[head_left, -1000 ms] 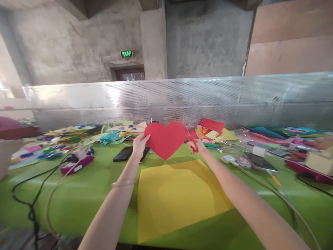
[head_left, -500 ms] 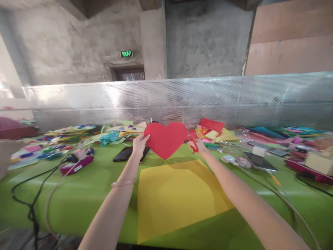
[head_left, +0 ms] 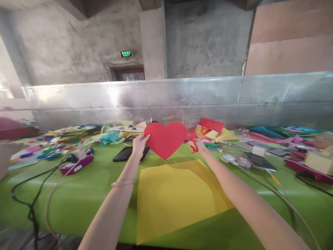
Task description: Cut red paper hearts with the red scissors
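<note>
A red paper heart (head_left: pixel 165 139) is held upright above the green table (head_left: pixel 85 187). My left hand (head_left: pixel 139 144) pinches the heart's left lobe. My right hand (head_left: pixel 198 146) grips red-handled scissors (head_left: pixel 191 141) whose blades meet the heart's right edge. Below the heart a yellow paper sheet (head_left: pixel 177 198) lies flat on the table.
A black phone (head_left: pixel 125 153) lies just left of my left hand. Coloured paper scraps (head_left: pixel 212 130) pile up along a perforated metal screen (head_left: pixel 182 99). A purple device (head_left: pixel 76 165) with cables lies at the left. More phones (head_left: pixel 260 161) and a white charger (head_left: pixel 229 159) lie at the right.
</note>
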`<state>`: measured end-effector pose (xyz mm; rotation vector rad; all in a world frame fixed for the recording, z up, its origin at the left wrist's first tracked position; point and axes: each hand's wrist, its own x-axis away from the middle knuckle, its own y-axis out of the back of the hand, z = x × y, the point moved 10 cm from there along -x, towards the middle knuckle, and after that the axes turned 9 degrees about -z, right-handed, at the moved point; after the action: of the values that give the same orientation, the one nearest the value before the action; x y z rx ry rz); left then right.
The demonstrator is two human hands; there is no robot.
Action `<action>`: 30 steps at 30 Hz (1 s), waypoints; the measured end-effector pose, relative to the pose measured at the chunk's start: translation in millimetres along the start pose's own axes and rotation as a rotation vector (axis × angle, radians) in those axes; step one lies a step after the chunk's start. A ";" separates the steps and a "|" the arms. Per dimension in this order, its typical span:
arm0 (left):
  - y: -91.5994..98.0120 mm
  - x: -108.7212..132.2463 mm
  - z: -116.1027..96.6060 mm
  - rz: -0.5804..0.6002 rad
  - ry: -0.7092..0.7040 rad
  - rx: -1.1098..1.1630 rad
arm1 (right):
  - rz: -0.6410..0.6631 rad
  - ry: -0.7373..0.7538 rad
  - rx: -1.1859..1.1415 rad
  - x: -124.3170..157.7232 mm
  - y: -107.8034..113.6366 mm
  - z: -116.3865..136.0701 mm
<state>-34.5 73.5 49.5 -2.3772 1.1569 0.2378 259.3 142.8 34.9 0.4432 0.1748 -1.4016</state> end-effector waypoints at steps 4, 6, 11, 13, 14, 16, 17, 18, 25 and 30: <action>0.5 -0.6 0.9 -0.004 0.004 -0.001 | 0.001 0.007 0.004 -0.3 -0.2 0.5; 0.4 -0.3 0.7 -0.005 0.005 -0.001 | 0.004 0.011 0.004 0.0 -0.5 0.9; -0.4 1.0 -0.1 -0.005 0.007 0.002 | 0.003 0.010 0.004 1.3 -0.2 2.6; -0.2 1.2 -0.6 -0.009 0.007 0.000 | -0.004 0.008 0.003 1.7 0.2 3.4; 0.1 1.3 -0.8 -0.012 0.008 -0.001 | -0.009 0.007 0.001 1.9 0.6 3.9; 0.4 1.5 -1.2 -0.015 0.008 -0.003 | -0.021 0.003 -0.006 2.4 1.4 5.0; 0.4 1.7 -1.3 -0.015 0.008 -0.003 | -0.025 0.000 -0.010 2.9 1.7 5.8; 0.2 1.8 -1.4 -0.012 0.008 -0.003 | -0.027 -0.003 -0.015 3.6 1.8 6.6; -2.8 2.0 0.0 0.021 0.009 -0.010 | -0.015 -0.027 -0.051 6.3 2.5 9.0; -6.6 2.2 3.4 0.061 0.021 -0.022 | -0.092 -0.038 -0.110 -2.4 11.3 4.2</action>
<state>-27.8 77.1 48.0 -2.3709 1.2434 0.2480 269.3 144.4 41.9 0.3204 0.2431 -1.4812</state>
